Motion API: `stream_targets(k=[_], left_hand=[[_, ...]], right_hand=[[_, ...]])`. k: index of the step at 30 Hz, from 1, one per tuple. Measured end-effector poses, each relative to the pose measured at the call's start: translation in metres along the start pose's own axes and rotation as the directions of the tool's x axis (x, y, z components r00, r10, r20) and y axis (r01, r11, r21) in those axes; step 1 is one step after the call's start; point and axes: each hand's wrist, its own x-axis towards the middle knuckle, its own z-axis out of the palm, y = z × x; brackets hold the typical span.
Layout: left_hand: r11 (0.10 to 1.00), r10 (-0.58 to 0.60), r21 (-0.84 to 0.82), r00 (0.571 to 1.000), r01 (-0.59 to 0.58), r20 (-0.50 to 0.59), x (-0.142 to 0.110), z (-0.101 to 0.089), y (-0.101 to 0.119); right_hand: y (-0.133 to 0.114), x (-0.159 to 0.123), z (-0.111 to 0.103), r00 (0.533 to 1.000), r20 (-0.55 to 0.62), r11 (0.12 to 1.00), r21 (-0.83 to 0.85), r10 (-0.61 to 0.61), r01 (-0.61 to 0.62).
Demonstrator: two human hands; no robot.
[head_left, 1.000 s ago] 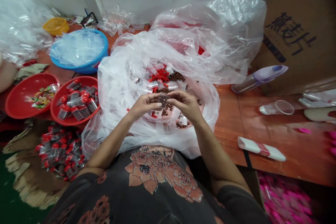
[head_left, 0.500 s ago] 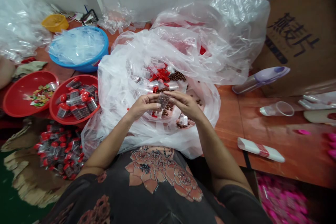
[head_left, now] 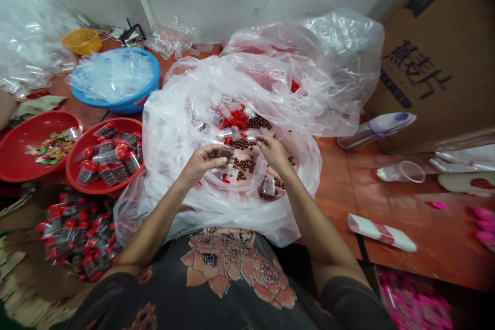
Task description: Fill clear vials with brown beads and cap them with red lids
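My left hand (head_left: 203, 164) pinches a small clear plastic box (head_left: 225, 152) with dark brown balls showing in it. My right hand (head_left: 274, 153) is apart from it, fingers stretched toward a clear plastic container (head_left: 251, 135); I cannot tell whether the fingertips touch that. Under both hands, a white plastic bag (head_left: 166, 129) lies spread open. Loose brown balls (head_left: 243, 166), red plastic pieces (head_left: 234, 117) and clear containers are scattered in it. Another filled clear box (head_left: 268, 187) lies below my right hand.
On the left stand a red bowl (head_left: 133, 180) of filled red-capped boxes, a red bowl (head_left: 11, 165) with colourful pieces and a blue basin (head_left: 143, 105) of clear plastic. Red-capped boxes (head_left: 81, 232) are piled lower left. A cardboard carton (head_left: 444, 113) and a purple-topped bottle (head_left: 386, 126) are right.
Both hands were together at the small box. My right hand has let go and moved right, while my left hand keeps the box and has drawn slightly left. The view has tilted a little.
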Motion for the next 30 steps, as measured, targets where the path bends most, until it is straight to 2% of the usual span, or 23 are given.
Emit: stream_targets(k=[4, 8, 11, 14, 17, 20, 24, 27, 30], left_hand=[[0.999, -0.024, -0.033, 0.996, 0.021, -0.086, 0.006, -0.003, -0.001], [0.997, -0.057, -0.065, 0.994, 0.051, -0.094, 0.009, -0.003, 0.000], [0.994, -0.071, -0.085, 0.994, 0.064, -0.082, 0.008, -0.004, 0.003], [0.990, -0.075, -0.126, 0.991, 0.061, -0.109, 0.008, -0.006, 0.004], [0.980, -0.075, -0.192, 0.987, 0.047, -0.145, 0.008, -0.007, 0.004], [0.977, -0.072, -0.207, 0.988, 0.043, -0.134, 0.007, -0.006, 0.003], [0.993, -0.052, -0.109, 0.995, 0.041, -0.091, 0.003, 0.004, -0.001], [0.999, -0.038, -0.039, 0.999, 0.037, -0.036, -0.001, 0.014, -0.004], [0.999, -0.033, 0.020, 0.999, 0.033, 0.000, -0.006, 0.024, -0.006]], right_hand=[[-0.003, 0.038, 0.011, 0.989, -0.026, 0.966, -0.217, -0.146, 0.138], [-0.018, 0.066, 0.035, 0.980, 0.012, 0.912, -0.364, -0.199, 0.189], [-0.025, 0.075, 0.049, 0.976, 0.080, 0.889, -0.401, -0.205, 0.219], [-0.026, 0.076, 0.050, 0.978, 0.120, 0.906, -0.371, -0.169, 0.202], [-0.024, 0.068, 0.042, 0.983, 0.046, 0.949, -0.255, -0.178, 0.184], [-0.028, 0.048, 0.030, 0.988, -0.038, 0.988, 0.034, -0.151, 0.152], [-0.050, 0.002, 0.016, 0.995, 0.068, 0.890, 0.454, -0.078, 0.039], [-0.068, -0.033, 0.007, 0.988, 0.139, 0.836, 0.549, -0.062, -0.025], [-0.078, -0.057, 0.001, 0.985, 0.167, 0.825, 0.562, -0.049, -0.054]])
